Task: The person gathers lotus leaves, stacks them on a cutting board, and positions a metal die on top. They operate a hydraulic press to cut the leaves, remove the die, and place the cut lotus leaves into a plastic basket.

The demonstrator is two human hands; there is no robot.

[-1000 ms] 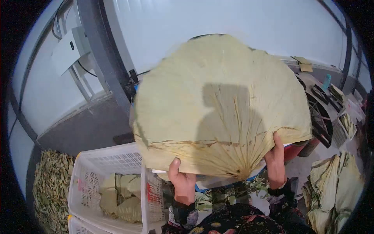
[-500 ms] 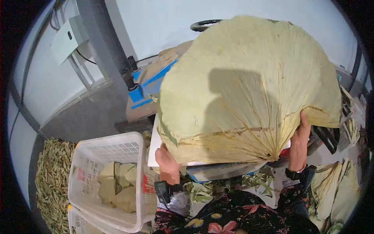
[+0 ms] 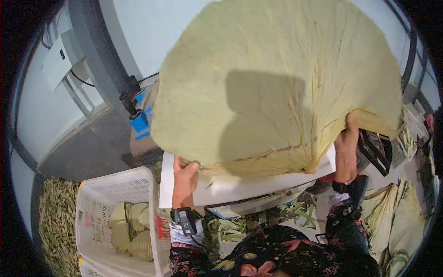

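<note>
A large, dried, pale yellow-green leaf (image 3: 194,92), fan-shaped with veins gathering at its lower edge, fills the upper middle of the head view. At its lower left edge my left hand (image 3: 185,177) grips the leaf between thumb and fingers. On the right, my right hand (image 3: 347,150) is closed on the leaf's edge, thumb on top and fingers hidden beneath. Under the leaf lies a white board (image 3: 249,188), its front part showing. A dark shadow falls across the leaf's middle.
A white plastic basket (image 3: 150,203) at lower left contains folded leaf pieces (image 3: 131,226). Beside it is a heap of leaf scraps (image 3: 57,226). More large dried leaves (image 3: 397,217) lie at lower right. Blue metal parts (image 3: 139,123) and a grey post (image 3: 101,41) stand at left.
Both hands have lifted the leaf up and away from the white board's front edge, showing more of the board. My left thumb now lies over the leaf edge. The camera view has shifted.
</note>
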